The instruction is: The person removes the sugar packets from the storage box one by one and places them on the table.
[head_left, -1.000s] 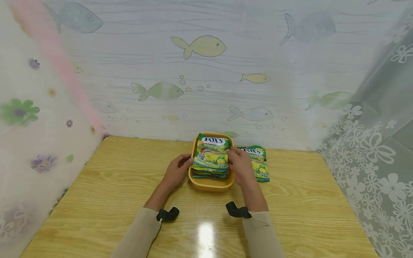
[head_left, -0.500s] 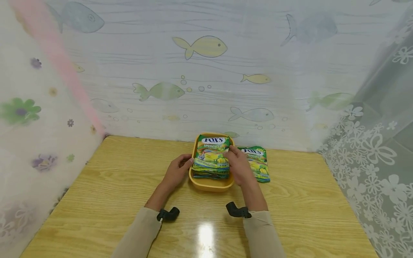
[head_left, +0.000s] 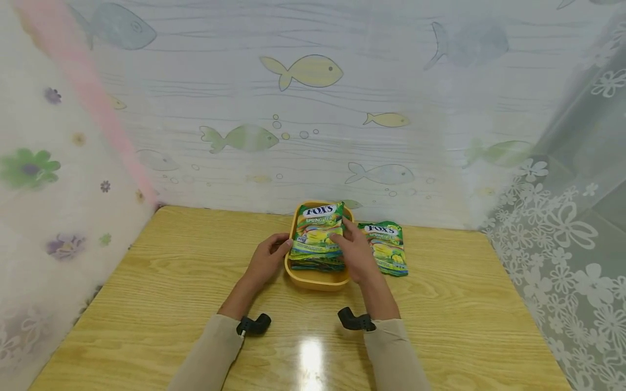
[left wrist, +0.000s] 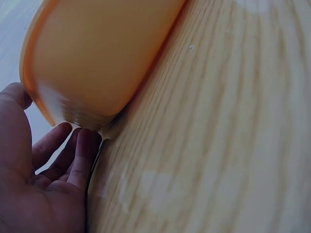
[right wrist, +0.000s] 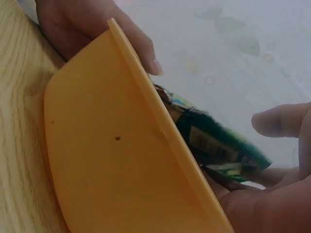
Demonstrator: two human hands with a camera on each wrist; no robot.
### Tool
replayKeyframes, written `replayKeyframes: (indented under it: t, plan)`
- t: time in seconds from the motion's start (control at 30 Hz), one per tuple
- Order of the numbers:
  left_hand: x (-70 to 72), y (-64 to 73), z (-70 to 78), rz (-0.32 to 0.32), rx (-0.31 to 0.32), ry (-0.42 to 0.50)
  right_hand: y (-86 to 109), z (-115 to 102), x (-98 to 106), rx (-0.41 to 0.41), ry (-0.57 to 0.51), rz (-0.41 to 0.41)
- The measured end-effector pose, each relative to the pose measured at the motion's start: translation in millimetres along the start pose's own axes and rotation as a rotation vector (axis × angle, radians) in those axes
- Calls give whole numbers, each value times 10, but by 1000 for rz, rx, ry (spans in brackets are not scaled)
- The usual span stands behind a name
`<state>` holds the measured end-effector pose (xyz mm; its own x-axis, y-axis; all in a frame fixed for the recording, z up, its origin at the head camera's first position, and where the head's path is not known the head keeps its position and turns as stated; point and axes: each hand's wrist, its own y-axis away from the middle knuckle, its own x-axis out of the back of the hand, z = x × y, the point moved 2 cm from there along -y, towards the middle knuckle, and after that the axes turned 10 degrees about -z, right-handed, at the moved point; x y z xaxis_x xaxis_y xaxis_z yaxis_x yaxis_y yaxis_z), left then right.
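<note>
A yellow plastic tub (head_left: 318, 285) stands on the table with a stack of green candy packets in it. The top candy packet (head_left: 315, 228), labelled FOX'S Spring Tea, lies slightly askew on the stack. My left hand (head_left: 266, 259) holds the tub's left side, thumb over the rim and fingers against the outer wall. At the stack's right edge is my right hand (head_left: 359, 254); its fingers reach under the packet's edge inside the tub. In the right wrist view the right thumb (right wrist: 279, 120) is raised apart from the packet (right wrist: 218, 141).
More green candy packets (head_left: 387, 247) lie on the table just right of the tub, partly behind my right hand. The wooden table (head_left: 195, 260) ends at a fish-patterned curtain (head_left: 313, 136). Black wrist mounts (head_left: 254, 325) sit on both forearms.
My right hand has moved a little left over the stack, and the top packet has shifted left and tilted. The left hand stays at the tub's side.
</note>
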<state>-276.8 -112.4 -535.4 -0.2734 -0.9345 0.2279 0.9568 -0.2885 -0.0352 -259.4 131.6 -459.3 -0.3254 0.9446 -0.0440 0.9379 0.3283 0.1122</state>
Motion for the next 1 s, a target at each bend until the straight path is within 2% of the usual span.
replayKeyframes:
  t: [0.2, 0.37, 0.7, 1.0]
  plan:
    - [8, 5, -9, -8, -11, 5, -26, 65, -67, -6, 38, -3]
    - [3, -3, -19, -5, -11, 2, -54, 110, -90, 23, 38, 19]
    - [-9, -13, -4, 10, 13, 1, -44, 92, -131, 40, 25, 92]
    - [-1, -2, -19, 3, 12, -23, -44, 72, -109, 23, 16, 97]
